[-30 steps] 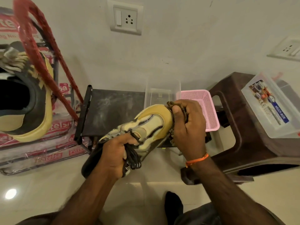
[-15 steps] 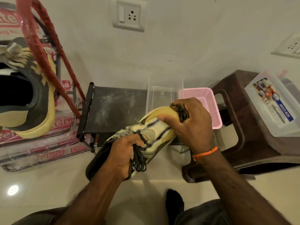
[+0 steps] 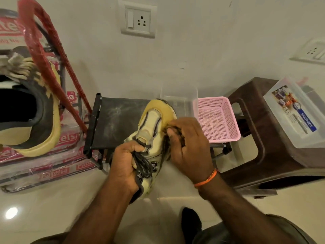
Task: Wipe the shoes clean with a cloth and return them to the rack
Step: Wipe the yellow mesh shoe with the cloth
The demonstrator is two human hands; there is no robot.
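While gripped at the laces, cream shoe point(image 3: 154, 120), yellowed toe, black trim

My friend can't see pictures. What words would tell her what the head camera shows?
A person's left hand grips a yellow sneaker by its dark laces while the right hand rubs a dark cloth against its side. Behind it stand a low black rack, a pink basket and a brown stool.

Both forearms are bare, with no sleeves showing. The right wrist carries a thin orange thread band point(image 3: 206, 178). Dark grey-olive trousers point(image 3: 281, 231) cover the legs. One foot wears a black sock point(image 3: 190, 221).
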